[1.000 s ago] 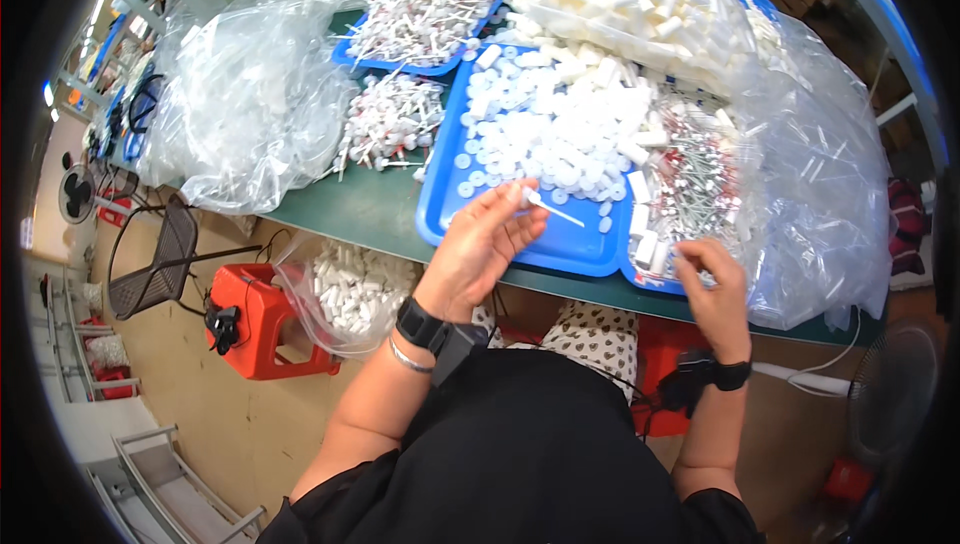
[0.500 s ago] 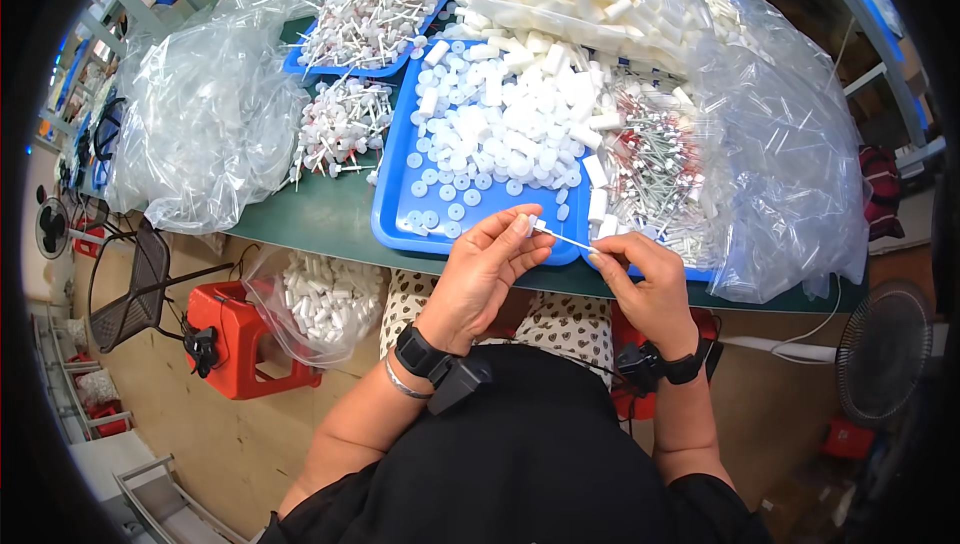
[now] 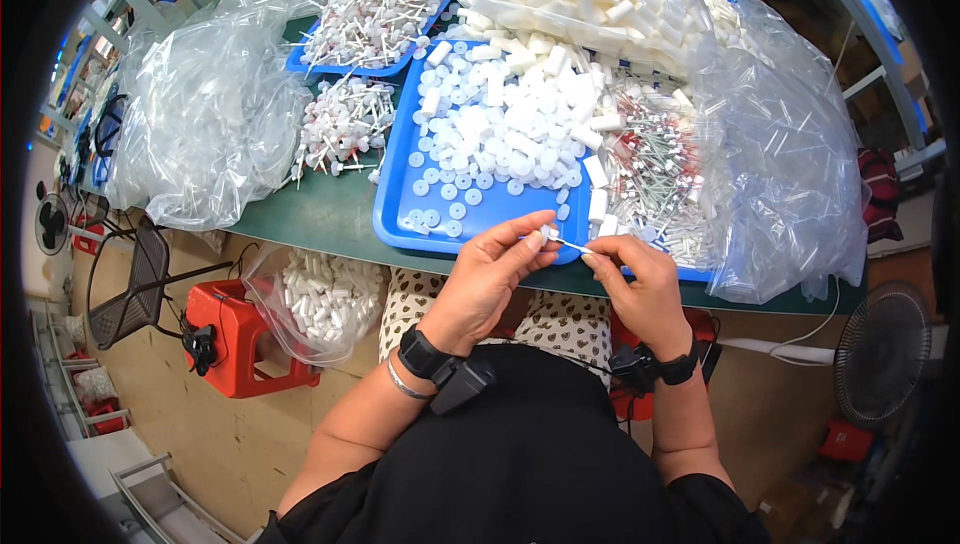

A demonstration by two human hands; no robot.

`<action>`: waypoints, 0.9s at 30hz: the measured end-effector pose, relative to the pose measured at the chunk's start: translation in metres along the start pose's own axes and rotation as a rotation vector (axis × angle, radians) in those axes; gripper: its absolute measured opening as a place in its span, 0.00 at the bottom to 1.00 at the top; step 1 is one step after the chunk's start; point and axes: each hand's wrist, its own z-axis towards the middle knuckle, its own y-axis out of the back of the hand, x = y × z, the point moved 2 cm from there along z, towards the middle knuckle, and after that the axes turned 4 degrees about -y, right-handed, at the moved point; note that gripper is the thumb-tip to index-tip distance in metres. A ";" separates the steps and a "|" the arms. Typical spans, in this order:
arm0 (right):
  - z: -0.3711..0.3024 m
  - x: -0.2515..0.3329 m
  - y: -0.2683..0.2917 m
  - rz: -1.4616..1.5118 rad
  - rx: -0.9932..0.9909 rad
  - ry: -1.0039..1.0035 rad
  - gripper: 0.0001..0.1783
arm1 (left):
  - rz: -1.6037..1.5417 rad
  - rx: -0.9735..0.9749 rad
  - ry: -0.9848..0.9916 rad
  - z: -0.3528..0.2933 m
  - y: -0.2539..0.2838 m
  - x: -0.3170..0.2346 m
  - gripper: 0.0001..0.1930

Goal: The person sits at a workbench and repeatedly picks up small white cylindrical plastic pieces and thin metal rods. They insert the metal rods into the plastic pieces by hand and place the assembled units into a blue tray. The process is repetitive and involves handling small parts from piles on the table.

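Note:
Above the near edge of the blue tray (image 3: 385, 209), my hands meet over a thin white rod (image 3: 571, 244). My left hand (image 3: 490, 274) pinches a small whitish piece (image 3: 547, 232) at the rod's left end; its exact shape is mostly hidden by the fingers. The rod's other end sits between the thumb and forefinger of my right hand (image 3: 640, 279). Inside the tray lie many translucent washers (image 3: 457, 211) with centre holes, and a heap of white cylindrical sleeves (image 3: 545, 109) behind them.
Thin pins with reddish bits (image 3: 655, 159) are piled right of the washers. Assembled rod pieces (image 3: 345, 124) lie on the green table (image 3: 300, 214), with more in a back tray (image 3: 370, 14). Plastic bags (image 3: 205, 124) flank them. A red stool (image 3: 225, 334) and fan (image 3: 880, 354) stand below.
My hands have come slightly closer together, the left shifting right and the right shifting left. A shorter length of the rod shows between them.

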 end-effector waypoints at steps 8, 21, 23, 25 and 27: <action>0.000 -0.012 -0.008 0.463 0.274 -0.433 0.12 | 0.108 0.148 0.060 -0.006 -0.005 0.000 0.19; -0.007 -0.039 0.046 -0.123 -0.133 -0.195 0.11 | 0.321 -0.469 -0.602 0.062 0.169 -0.172 0.30; -0.008 -0.049 0.061 -0.181 -0.224 -0.234 0.10 | 0.374 -0.533 -0.660 0.059 0.166 -0.182 0.31; -0.009 -0.058 0.074 -0.349 -0.269 -0.249 0.09 | 0.459 -0.534 -0.693 0.055 0.145 -0.176 0.31; -0.007 -0.064 0.077 -0.494 -0.274 -0.175 0.08 | 0.580 -0.474 -0.710 0.048 0.112 -0.152 0.29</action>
